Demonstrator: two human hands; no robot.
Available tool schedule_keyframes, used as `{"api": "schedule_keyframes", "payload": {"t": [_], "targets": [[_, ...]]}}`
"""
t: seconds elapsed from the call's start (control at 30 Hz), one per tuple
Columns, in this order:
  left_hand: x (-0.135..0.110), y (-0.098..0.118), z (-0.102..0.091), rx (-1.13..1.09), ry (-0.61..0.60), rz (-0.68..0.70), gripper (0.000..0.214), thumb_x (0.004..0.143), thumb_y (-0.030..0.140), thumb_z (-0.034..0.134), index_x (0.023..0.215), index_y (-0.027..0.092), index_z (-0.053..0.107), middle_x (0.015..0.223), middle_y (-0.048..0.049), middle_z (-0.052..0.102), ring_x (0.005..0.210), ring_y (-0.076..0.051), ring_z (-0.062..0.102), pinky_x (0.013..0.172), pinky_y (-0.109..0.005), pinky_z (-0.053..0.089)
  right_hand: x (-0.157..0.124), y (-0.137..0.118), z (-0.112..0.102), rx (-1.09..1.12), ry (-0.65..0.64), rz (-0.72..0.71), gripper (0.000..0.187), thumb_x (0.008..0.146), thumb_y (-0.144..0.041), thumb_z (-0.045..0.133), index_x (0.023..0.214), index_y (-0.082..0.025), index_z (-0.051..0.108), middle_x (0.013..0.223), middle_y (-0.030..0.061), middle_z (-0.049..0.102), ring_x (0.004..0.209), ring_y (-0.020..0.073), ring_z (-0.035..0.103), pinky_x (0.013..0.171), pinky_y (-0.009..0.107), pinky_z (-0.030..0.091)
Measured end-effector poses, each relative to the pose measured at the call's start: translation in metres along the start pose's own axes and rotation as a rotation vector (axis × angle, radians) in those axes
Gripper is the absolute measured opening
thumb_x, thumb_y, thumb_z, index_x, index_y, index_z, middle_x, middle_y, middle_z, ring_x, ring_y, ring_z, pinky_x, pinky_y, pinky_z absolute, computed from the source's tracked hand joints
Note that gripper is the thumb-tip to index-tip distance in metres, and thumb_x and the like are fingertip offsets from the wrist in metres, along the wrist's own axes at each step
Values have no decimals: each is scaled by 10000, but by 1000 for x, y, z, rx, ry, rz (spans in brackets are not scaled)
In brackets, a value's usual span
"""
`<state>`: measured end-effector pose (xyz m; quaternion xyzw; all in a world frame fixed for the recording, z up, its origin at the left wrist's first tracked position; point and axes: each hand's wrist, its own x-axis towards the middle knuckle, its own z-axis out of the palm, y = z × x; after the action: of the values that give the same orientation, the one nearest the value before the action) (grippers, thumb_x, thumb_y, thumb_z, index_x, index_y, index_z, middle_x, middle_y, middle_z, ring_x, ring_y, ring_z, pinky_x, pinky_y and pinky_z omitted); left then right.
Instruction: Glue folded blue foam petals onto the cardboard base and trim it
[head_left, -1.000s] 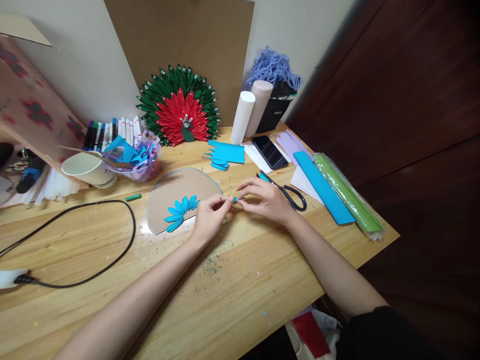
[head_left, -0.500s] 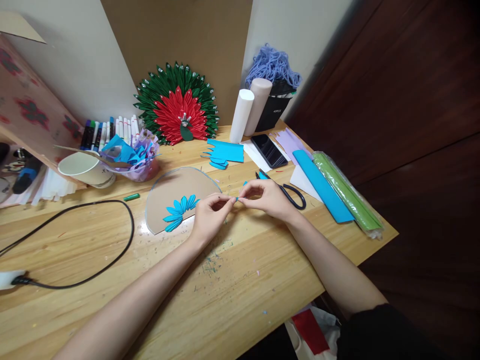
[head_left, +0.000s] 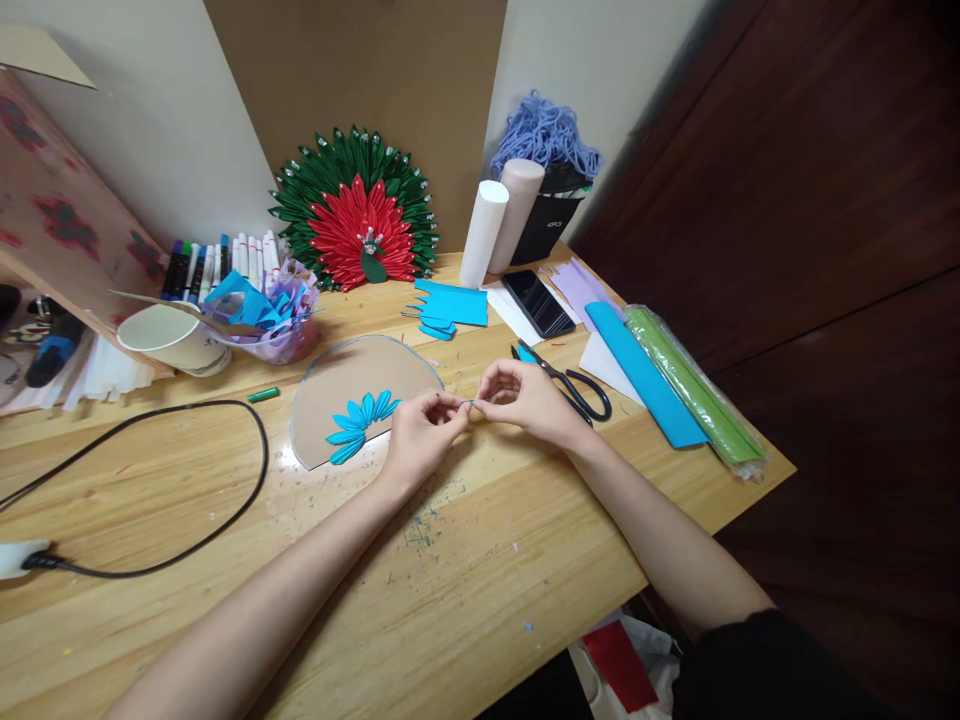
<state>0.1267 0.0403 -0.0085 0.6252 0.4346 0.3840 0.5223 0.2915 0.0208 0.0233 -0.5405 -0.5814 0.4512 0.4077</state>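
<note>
Fingertips of your left hand (head_left: 424, 435) and right hand (head_left: 525, 395) meet just above the tabletop (head_left: 450, 560), both pinched shut on a tiny sliver of paper (head_left: 472, 403), mostly hidden between them. This looks like the shaping of a petal; blue petals (head_left: 361, 418) sit on the cardboard half-disc (head_left: 352, 372) just left of your left hand. The next move likely calls for a firm pinch and a short carry leftward.

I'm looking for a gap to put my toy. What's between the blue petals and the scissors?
In the head view, the left hand and right hand fill that stretch, together pinching a tiny piece.
</note>
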Motion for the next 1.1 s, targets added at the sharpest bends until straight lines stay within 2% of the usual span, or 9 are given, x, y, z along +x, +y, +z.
{"api": "schedule_keyframes", "payload": {"t": [0.2, 0.4, 0.5, 0.7, 0.8, 0.9, 1.1], "targets": [[-1, 5, 2, -58, -18, -51, 225, 692, 330, 636, 726, 109, 652, 561, -11, 578, 469, -79, 469, 434, -182, 369, 1, 4, -4, 9, -13, 10, 222, 616, -209, 680, 735, -175, 496, 731, 4, 621, 638, 113, 594, 643, 267, 501], [-1, 5, 1, -60, 22, -58, 248, 703, 358, 640, 718, 111, 655, 602, -26, 617, 488, -88, 497, 442, -186, 372, 3, 3, -13, -103, 70, -47, 152, 662, -221, 646, 759, -160, 546, 754, 22, 620, 668, 122, 590, 651, 267, 499], [-1, 2, 1, -24, 26, -33, 262, 725, 371, 623, 745, 114, 672, 652, -50, 655, 526, -107, 532, 481, -203, 399, 2, -1, -11, -170, 42, -73, 195, 676, -271, 662, 817, -150, 599, 796, 44, 639, 728, 143, 599, 701, 290, 502], [-2, 2, 0, -51, 0, -16, 307, 753, 426, 591, 773, 130, 670, 685, -61, 670, 588, -146, 584, 536, -234, 436, -1, -4, -6, -256, -4, -84, 134, 734, -288, 620, 751, -157, 639, 739, 34, 645, 696, 146, 596, 664, 281, 495], [-2, 6, 0, -139, -33, -40, 390, 809, 488, 494, 789, 126, 639, 668, -58, 660, 571, -141, 593, 534, -234, 436, -1, -6, -8, -304, 32, -169, 97, 739, -262, 622, 746, -166, 634, 751, 29, 637, 719, 150, 598, 675, 278, 485], [-3, 8, -1, -213, -132, -76, 471, 854, 520, 388, 795, 113, 619, 673, -74, 659, 539, -133, 585, 497, -229, 415, -2, -9, -10, -374, 25, -309, 49, 753, -225, 620, 747, -181, 640, 772, 29, 634, 745, 153, 595, 701, 283, 468], [-3, 11, -2, -212, -164, -71, 337, 831, 427, 500, 713, 125, 594, 651, -42, 637, 539, -103, 543, 528, -213, 408, -3, -10, -10, -495, -12, -507, 81, 803, -199, 578, 808, -212, 658, 809, 35, 635, 779, 157, 589, 711, 289, 463]]}}
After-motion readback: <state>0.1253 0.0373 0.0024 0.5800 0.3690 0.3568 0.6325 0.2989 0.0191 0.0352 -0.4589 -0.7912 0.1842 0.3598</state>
